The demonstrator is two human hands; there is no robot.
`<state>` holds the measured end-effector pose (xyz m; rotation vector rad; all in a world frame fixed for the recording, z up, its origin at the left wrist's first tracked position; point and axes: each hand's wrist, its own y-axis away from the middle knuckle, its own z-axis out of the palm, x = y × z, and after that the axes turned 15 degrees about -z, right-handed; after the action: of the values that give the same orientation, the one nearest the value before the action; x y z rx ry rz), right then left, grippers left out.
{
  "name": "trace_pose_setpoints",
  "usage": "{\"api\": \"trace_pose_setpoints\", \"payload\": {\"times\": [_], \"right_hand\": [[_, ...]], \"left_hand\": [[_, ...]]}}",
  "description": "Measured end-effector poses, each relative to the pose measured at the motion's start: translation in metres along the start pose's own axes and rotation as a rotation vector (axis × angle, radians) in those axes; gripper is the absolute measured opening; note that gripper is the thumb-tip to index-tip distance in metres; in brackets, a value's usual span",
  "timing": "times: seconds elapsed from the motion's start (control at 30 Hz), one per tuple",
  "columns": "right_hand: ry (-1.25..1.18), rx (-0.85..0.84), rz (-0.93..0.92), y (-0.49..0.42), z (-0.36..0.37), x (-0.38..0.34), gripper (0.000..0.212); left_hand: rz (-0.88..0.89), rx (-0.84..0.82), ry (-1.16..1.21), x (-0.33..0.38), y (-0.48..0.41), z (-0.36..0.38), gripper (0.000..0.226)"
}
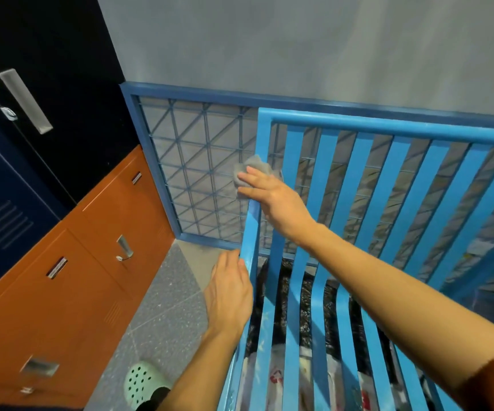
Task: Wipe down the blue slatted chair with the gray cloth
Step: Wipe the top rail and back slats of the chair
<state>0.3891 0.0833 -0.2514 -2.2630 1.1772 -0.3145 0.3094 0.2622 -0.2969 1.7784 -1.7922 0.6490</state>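
Note:
The blue slatted chair fills the right half of the view, its back against the wall and its seat slats running toward me. My right hand presses the gray cloth against the chair's left upright post, about halfway up the backrest. The cloth is bunched, and its top sticks out above my fingers. Lower down, my left hand rests on the chair's left frame edge where the back meets the seat, fingers curled over the rail.
A darker blue frame with wire mesh stands against the gray wall behind the chair. Orange lockers and dark blue lockers line the left side. Speckled gray floor lies between, with my foot in a green clog. Bags show under the seat slats.

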Motion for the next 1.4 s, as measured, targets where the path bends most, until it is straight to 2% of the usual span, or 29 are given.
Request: {"api": "trace_pose_setpoints", "payload": {"times": [0.1, 0.23, 0.47, 0.63, 0.73, 0.87, 0.97, 1.03, 1.13, 1.3, 1.4], "right_hand": [[0.053, -0.092, -0.047, 0.019, 0.006, -0.011, 0.056], [0.252, -0.230, -0.152, -0.005, -0.023, 0.014, 0.061], [0.412, -0.165, -0.135, -0.068, -0.070, 0.043, 0.060], [0.320, -0.206, -0.136, -0.015, -0.023, 0.007, 0.070], [0.166, -0.157, -0.128, 0.024, 0.007, -0.025, 0.070], [-0.091, -0.135, -0.010, 0.052, 0.022, -0.062, 0.069], [-0.166, -0.126, 0.068, 0.060, 0.024, -0.077, 0.067], [-0.116, -0.145, 0.034, 0.058, 0.022, -0.075, 0.067], [0.052, -0.255, -0.122, 0.048, 0.012, -0.055, 0.073], [0.226, -0.351, -0.184, 0.001, -0.020, -0.015, 0.062], [0.358, -0.409, -0.197, -0.038, -0.047, 0.005, 0.055]], "left_hand": [[-0.001, 0.002, -0.020, 0.000, 0.000, 0.000, 0.025], [0.002, 0.004, -0.038, 0.000, 0.001, 0.000, 0.026], [0.009, -0.002, -0.059, 0.001, 0.000, -0.001, 0.028], [0.004, 0.001, -0.045, 0.004, 0.000, -0.001, 0.029], [0.005, -0.006, -0.043, 0.003, 0.000, -0.002, 0.031], [-0.024, -0.027, -0.040, 0.001, -0.001, 0.000, 0.029], [-0.040, -0.031, 0.001, 0.000, -0.001, 0.001, 0.024], [-0.026, -0.021, 0.013, 0.001, -0.001, 0.001, 0.024], [0.003, -0.010, -0.020, 0.001, 0.000, -0.001, 0.027], [0.033, -0.025, 0.022, -0.003, -0.004, -0.002, 0.029], [0.112, -0.042, 0.020, 0.007, -0.027, -0.004, 0.033]]}}
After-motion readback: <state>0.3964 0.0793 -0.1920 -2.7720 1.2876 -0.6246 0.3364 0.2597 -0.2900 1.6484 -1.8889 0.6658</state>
